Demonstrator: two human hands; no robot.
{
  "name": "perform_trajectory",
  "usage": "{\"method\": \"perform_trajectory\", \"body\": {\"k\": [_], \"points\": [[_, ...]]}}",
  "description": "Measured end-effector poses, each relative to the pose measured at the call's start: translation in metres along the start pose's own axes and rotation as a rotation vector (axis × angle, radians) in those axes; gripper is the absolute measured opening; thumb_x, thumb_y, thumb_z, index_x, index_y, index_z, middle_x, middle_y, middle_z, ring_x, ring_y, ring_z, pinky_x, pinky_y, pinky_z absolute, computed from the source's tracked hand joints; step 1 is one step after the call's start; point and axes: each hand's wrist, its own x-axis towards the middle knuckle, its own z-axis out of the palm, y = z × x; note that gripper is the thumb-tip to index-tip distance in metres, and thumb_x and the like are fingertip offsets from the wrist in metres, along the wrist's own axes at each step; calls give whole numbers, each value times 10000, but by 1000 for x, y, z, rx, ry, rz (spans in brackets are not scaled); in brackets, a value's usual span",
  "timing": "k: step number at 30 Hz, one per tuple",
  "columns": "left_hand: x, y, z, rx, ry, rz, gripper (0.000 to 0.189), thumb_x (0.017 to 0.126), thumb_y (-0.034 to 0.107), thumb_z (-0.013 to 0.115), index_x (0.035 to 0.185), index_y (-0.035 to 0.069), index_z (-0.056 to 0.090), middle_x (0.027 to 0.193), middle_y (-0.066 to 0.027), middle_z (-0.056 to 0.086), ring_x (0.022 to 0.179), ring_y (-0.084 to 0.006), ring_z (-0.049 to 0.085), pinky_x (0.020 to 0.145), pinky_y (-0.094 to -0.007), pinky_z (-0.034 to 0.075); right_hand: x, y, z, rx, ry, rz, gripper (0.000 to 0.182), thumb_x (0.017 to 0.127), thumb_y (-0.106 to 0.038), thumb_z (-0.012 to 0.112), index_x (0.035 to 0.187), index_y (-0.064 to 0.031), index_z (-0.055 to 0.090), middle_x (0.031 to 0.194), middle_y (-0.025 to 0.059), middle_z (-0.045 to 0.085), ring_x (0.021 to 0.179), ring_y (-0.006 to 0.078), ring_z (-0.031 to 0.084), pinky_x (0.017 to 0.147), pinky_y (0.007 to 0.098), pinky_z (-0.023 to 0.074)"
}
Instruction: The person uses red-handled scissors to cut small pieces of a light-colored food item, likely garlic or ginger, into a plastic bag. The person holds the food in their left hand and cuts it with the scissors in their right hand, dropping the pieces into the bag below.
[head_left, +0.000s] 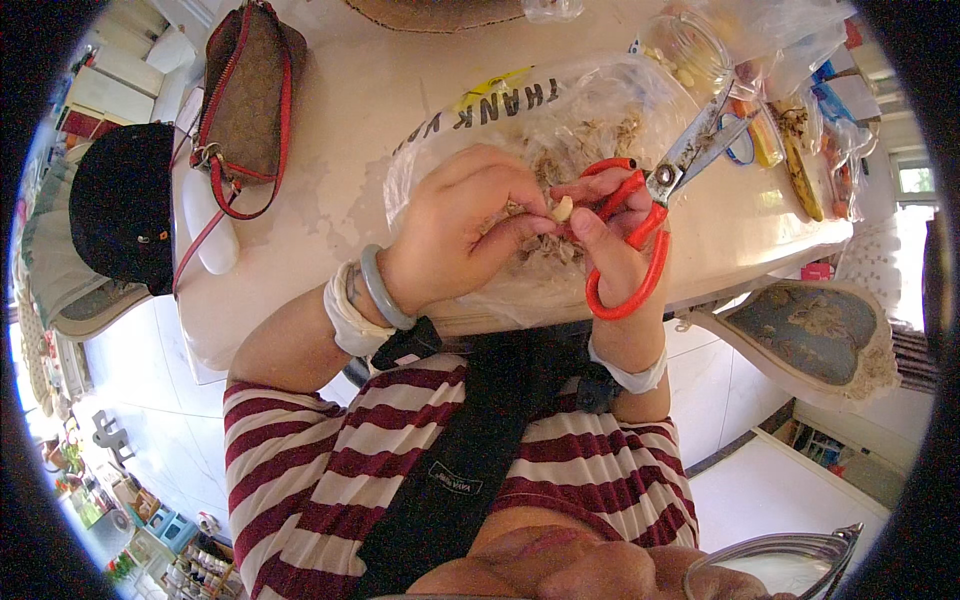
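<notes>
My right hand (619, 232) has the red-handled scissors (665, 176) hooked round it, their rusty blades apart and pointing up and right. Between its thumb and fingers sits a small pale clove, apparently garlic (562, 208). The fingertips of my left hand (480, 217) are pinched at the clove's left side; whether they grip a bit of skin cannot be told. Beneath both hands a clear plastic bag (645, 90) with printed writing lies spread on the table, with dry brownish peelings (559, 247) on it. Beyond the blades, a clear glass jar (694, 56) holds pale cloves.
A brown handbag with red trim (247, 97) lies on the table (337, 97) at the left, beside a white oblong object (210, 225). At the right are a browned banana (802, 180) and plastic bags (795, 45). Chairs stand left and right (810, 337).
</notes>
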Motion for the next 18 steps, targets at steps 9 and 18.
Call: {"method": "perform_trajectory", "body": {"k": [9,18], "points": [[2,-1,3,-82,30,-44,143,748,9,692,825,34,574,825,-106,574,783,-271,559,711,-333,445,-6,-2,4,-152,4,-149,326,744,98,695,986,-34,519,917,95,627,861,181,615,802,301,496],[-5,0,9,-272,195,-134,110,789,-10,674,832,21,578,846,-108,619,778,-205,604,707,-305,484,-1,-9,3,-167,127,-146,206,758,19,705,889,-31,553,845,74,612,818,185,621,732,299,507]]}}
